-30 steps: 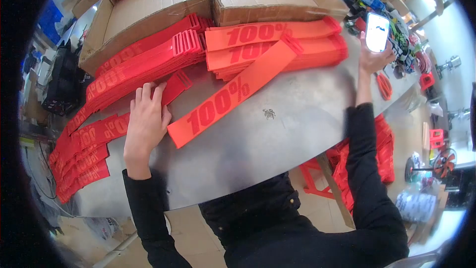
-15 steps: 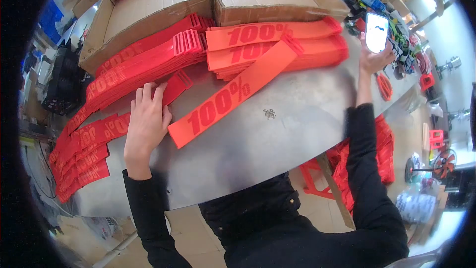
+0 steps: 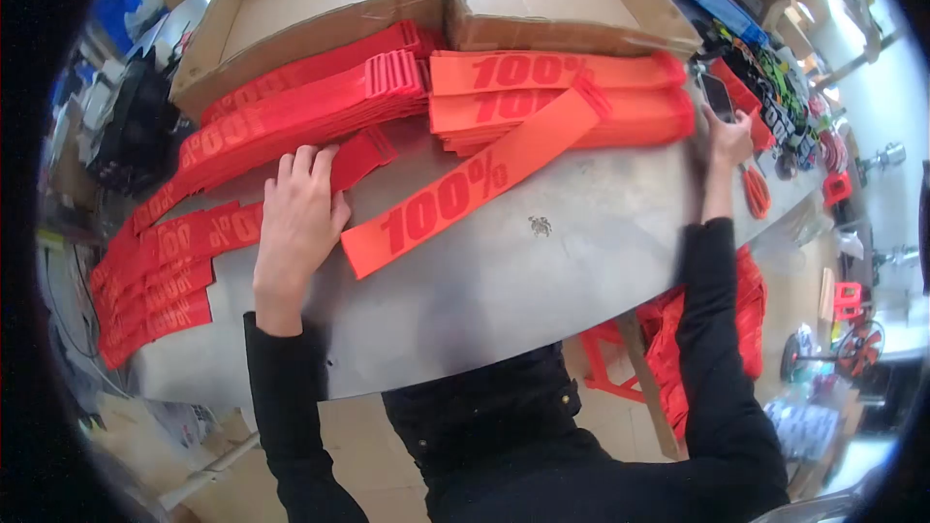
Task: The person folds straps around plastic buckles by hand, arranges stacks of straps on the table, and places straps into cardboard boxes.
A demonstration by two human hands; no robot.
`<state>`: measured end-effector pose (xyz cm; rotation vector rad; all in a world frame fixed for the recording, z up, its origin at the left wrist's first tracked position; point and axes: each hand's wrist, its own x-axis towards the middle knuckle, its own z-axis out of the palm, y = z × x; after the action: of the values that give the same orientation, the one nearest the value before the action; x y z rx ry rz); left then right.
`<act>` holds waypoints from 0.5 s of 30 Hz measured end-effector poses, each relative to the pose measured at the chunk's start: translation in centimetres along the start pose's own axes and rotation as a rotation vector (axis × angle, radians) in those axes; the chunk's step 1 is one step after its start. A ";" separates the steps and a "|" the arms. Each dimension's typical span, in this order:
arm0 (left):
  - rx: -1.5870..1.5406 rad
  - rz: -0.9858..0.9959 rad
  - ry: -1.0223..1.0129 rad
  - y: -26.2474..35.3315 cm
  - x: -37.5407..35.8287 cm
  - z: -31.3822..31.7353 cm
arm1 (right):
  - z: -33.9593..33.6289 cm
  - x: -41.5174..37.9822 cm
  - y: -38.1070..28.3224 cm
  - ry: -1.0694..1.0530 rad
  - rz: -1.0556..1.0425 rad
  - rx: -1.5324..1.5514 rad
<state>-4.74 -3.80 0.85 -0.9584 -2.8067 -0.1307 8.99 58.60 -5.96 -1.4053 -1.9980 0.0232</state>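
My left hand (image 3: 298, 218) lies over a red strap (image 3: 360, 161) printed in the same style as the others, its fingers stretched across the band and the thumb apart. A phone (image 3: 718, 97) with a dark screen is held in my right hand (image 3: 731, 138) at the table's right side. Between my hands, an orange strap marked "100%" (image 3: 463, 188) lies diagonally, its upper end resting on a pile of orange straps (image 3: 557, 126). Red straps (image 3: 300, 116) are stacked beyond my left hand, and several more (image 3: 160, 300) fan out at the left edge.
Two cardboard boxes (image 3: 572, 34) stand behind the stacks on the metal table (image 3: 465, 300). Orange-handled scissors (image 3: 756, 192) lie at the right, near a heap of colourful straps (image 3: 780, 116). Red material (image 3: 746, 329) hangs below the table edge by my right arm.
The phone's screen has gone from lit to dark, and my right hand has lowered slightly with it. The view has shifted a little; my left hand stays on the red strap.
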 end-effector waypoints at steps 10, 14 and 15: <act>-0.179 -0.094 0.015 -0.1 -0.6 1.1 | -0.2 -0.2 1.0 0.044 -0.039 -0.088; -0.217 -0.130 0.089 0.3 -0.4 1.3 | -4.6 -1.5 -4.5 0.200 -0.216 0.240; -0.220 -0.151 0.107 0.4 -0.2 1.2 | -6.9 -3.3 -7.3 0.165 -0.308 0.460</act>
<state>-4.46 -3.43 -0.40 -0.7539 -2.8041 -0.5048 7.27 50.31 0.43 -0.7797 -1.8955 0.2086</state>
